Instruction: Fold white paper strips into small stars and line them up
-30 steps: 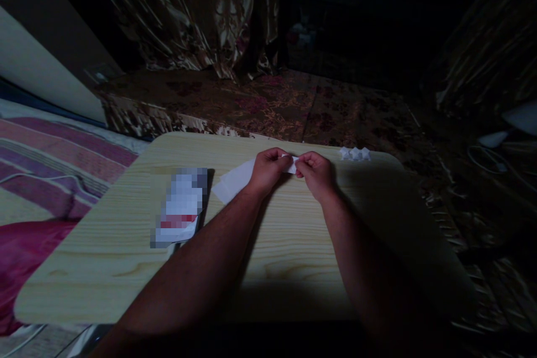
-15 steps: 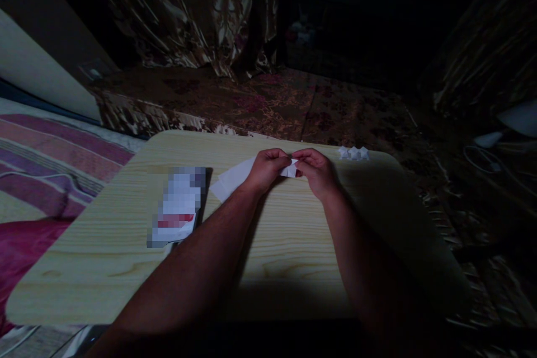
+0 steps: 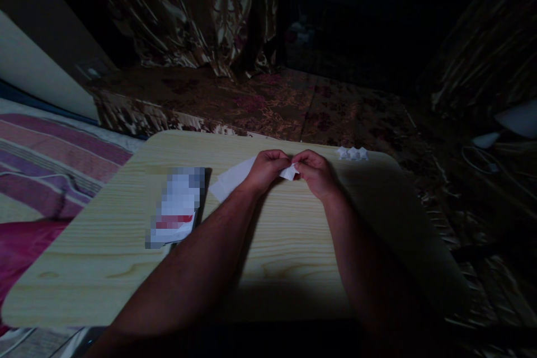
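Between my two hands is a small piece of folded white paper [image 3: 289, 172], pinched near the far edge of the wooden table [image 3: 289, 235]. My left hand [image 3: 268, 169] is closed on its left side, thumb on top. From the right, my right hand [image 3: 312, 170] grips it with thumb and fingers pressed together. White paper sheets [image 3: 232, 177] lie on the table just left of my left hand, partly hidden by the forearm. Three small white folded paper stars [image 3: 353, 153] sit in a row at the far edge, to the right of my right hand.
On the left of the table lies a flat white and red object [image 3: 176, 207], blurred by pixels. A striped bedspread [image 3: 50, 156] spreads beyond the left edge. Behind the table are a patterned cloth ledge [image 3: 251, 100] and a curtain [image 3: 213, 11]. A white cable [image 3: 478, 159] hangs at right.
The folded paper has turned between my fingers and now shows a more pointed, tilted shape. My hands have shifted only slightly; the stars and sheets stay put.
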{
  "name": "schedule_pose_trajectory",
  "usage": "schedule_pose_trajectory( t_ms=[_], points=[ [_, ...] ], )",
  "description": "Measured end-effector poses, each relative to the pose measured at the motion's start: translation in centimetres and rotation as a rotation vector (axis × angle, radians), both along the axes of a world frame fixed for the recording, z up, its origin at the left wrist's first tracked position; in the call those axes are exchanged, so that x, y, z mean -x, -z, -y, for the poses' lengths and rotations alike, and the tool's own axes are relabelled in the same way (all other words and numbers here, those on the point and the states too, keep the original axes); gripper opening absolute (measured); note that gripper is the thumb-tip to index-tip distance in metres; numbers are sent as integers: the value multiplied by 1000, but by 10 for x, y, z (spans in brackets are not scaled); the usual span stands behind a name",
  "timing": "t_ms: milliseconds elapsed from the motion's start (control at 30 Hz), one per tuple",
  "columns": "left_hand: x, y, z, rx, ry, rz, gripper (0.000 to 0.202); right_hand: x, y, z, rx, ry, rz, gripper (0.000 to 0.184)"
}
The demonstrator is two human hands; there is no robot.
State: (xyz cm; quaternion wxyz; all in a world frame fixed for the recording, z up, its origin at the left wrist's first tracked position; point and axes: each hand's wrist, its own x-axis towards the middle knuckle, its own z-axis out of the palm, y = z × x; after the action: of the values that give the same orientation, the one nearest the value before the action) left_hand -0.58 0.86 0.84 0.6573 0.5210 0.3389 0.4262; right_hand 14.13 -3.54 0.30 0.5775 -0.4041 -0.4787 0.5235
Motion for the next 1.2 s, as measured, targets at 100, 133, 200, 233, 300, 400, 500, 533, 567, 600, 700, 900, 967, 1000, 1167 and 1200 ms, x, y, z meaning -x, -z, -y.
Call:
schedule_pose_trajectory(
  t_ms=[100,133,200,233,300,400,500,533,567,600,700,900,967,1000,1167,1200],
  points=[
    [1,0,0,19,26,-8,18,-1,-2,1,37,-28,-21,21],
    [1,0,0,20,35,-7,18,-1,-3,1,43,-46,-31,22],
    [1,0,0,12,53,-9,18,-2,-3,2,47,-81,-53,22],
    [2,0,0,6,57,-13,18,-3,-3,2,45,-95,-62,22],
    [2,0,0,-2,62,-23,18,-4,-3,1,44,-107,-79,21],
    [2,1,-1,-21,72,-29,18,-5,-2,1,62,-100,-86,23],
    [3,1,0,-46,89,-41,17,-6,-2,1,79,-98,-81,25],
    [3,1,0,-52,95,-51,16,-7,-2,1,85,-98,-78,25],
    [3,0,0,-55,101,-63,15,-7,-2,0,90,-95,-74,26],
    [4,0,0,-59,108,-77,15,-8,-2,0,96,-89,-69,26],
    [4,-1,0,-67,127,-109,14,-9,-1,-1,106,-73,-59,27],
    [3,1,1,-92,112,-129,15,-10,0,-2,106,-56,-36,29],
    [3,1,1,-96,114,-139,15,-11,0,-3,96,-47,-27,30],
    [3,0,1,-100,117,-144,16,-11,0,-3,91,-44,-27,31],
    [4,0,1,-116,138,-179,17,-12,1,-4,62,-41,-38,30],
    [4,0,1,-115,147,-187,17,-13,0,-4,58,-45,-38,29]
  ],
)
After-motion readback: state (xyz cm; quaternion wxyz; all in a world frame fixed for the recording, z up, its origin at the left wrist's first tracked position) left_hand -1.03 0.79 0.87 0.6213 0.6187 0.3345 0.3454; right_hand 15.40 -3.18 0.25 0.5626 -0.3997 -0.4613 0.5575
